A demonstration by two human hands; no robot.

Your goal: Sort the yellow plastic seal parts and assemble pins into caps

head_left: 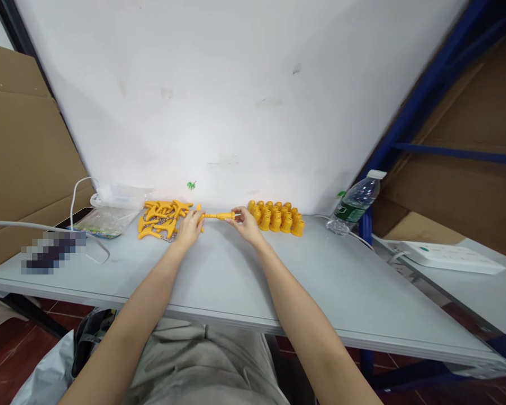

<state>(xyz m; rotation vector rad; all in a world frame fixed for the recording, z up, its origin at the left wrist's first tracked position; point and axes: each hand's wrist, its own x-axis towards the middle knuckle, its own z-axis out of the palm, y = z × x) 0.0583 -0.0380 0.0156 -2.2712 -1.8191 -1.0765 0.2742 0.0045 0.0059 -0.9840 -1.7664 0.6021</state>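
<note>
A slim yellow plastic stick (214, 216) with a ribbed middle and a wider right end lies level between my two hands. My left hand (189, 228) is closed around its left end, which the fingers partly hide. At the wider end, my right hand (245, 224) pinches with thumb and fingers. Left of my left hand lies a pile of curved yellow plastic pieces (162, 219) with silver ball chains among them. Close by my right hand, several yellow plastic cups (285, 222) stand upside down in rows.
A clear water bottle (356, 202) leans at the back right, near a white power strip (451, 257). Plastic bags (109, 218) and a white cable (72, 202) lie at the left. A white panel (236, 101) rises behind the grey table (227, 275); cardboard (21, 157) flanks it.
</note>
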